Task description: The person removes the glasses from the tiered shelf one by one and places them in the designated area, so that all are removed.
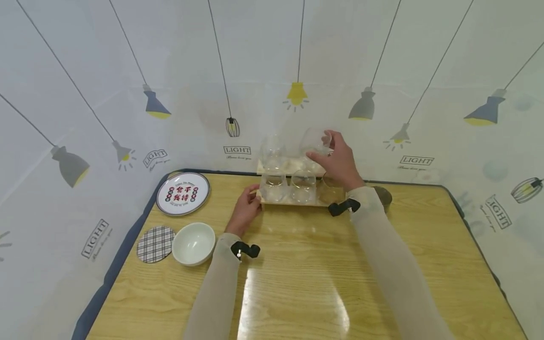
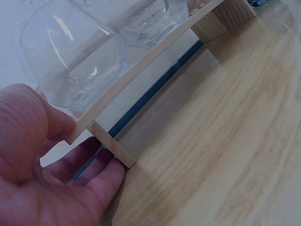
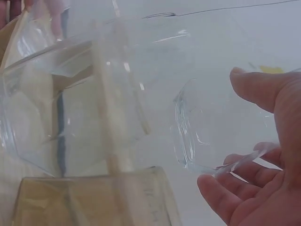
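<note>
A two-tier wooden rack stands at the back of the table, with clear drinking glasses on it. My left hand grips its left end; in the left wrist view the thumb lies at the shelf edge and the fingers curl about the leg. My right hand holds a clear glass between thumb and fingers, over the right part of the upper tier. One glass stands on the upper tier at left. Below are two clear glasses and a brownish-looking one, partly hidden by my right wrist.
On the left of the table lie a white plate with red lettering, a round checked coaster and a white bowl. A dark round container sits right of the rack, partly behind my sleeve. A lamp-printed sheet rises behind.
</note>
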`<state>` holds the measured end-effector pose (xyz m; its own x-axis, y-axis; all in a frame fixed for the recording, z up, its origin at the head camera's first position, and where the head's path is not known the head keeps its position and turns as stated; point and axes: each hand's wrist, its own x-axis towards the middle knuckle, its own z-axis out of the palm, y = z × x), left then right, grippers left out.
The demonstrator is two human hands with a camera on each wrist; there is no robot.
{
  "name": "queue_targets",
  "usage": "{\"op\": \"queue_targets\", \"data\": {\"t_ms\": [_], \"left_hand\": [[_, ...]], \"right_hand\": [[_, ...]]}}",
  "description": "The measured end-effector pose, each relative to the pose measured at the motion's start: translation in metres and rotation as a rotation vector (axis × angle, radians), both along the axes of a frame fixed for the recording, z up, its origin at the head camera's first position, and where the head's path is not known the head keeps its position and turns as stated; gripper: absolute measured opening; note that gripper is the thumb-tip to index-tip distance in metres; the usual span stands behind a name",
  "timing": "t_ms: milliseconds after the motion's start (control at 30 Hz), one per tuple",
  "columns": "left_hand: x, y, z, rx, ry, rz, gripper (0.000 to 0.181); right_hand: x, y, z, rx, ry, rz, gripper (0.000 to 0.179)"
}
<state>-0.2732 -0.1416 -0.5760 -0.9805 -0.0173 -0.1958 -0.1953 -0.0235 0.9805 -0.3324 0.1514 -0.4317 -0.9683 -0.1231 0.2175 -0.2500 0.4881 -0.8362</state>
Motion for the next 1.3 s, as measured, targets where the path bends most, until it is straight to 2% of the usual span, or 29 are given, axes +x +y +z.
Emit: {"op": "queue_targets", "data": {"t_ms": [267,633,1000,1300], "left_hand": [[-0.001,0.000,-0.002,-0.011,0.018,0.002,0.042],[-0.003,0.000,-0.001,0.010,0.010,-0.010,0.042],[-0.001,0.002,-0.005,0.006,0.006,-0.020,0.041],[0.001,0.000,-0.002,-0.016,0.012,-0.014,0.042]], "right_hand": [[0.018,0.032,0.009,-0.099,0.041,-0.056,0.091],[0.041,0.089,0.002,-0.134,0.123,-0.195,0.082],[0.058,0.156,-0.026,-0.054,0.127,-0.338,0.082],[0.072,0.204,-0.060,0.007,0.029,-0.405,0.083]]}}
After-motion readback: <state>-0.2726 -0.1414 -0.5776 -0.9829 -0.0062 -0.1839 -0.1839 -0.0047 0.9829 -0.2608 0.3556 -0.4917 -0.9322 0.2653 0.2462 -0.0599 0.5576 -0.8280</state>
